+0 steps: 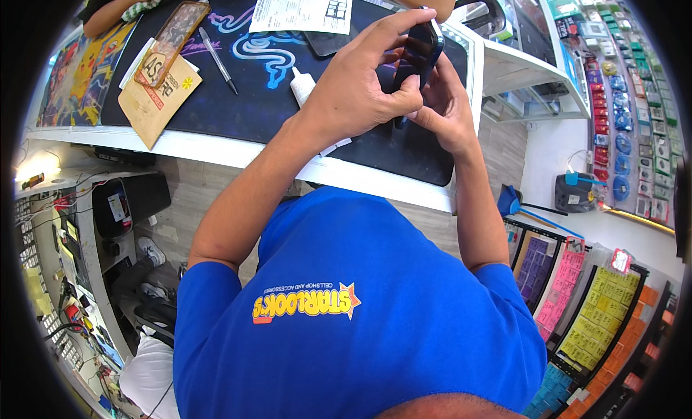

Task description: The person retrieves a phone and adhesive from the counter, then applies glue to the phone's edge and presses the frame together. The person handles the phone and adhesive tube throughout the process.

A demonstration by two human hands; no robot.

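Note:
A dark smartphone (419, 53) is held upright and edge-on over the desk mat by both hands. My left hand (360, 84) grips it along the top and side, its thumb pressed on the phone's face. From the right, my right hand (448, 105) holds its lower part, with the fingers partly hidden behind it. Half covered by my left forearm is a white nozzle bottle (303, 86). Beyond my left hand, a second dark phone (324, 44) lies partly under a printed sheet (292, 12).
On the black patterned desk mat (245, 109) lie a pen (218, 62), a brown-tinted clear phone case (175, 37) and a kraft paper packet (162, 102). Another person's arm (115, 10) rests at the far left edge. A white glass cabinet (533, 95) stands at the right.

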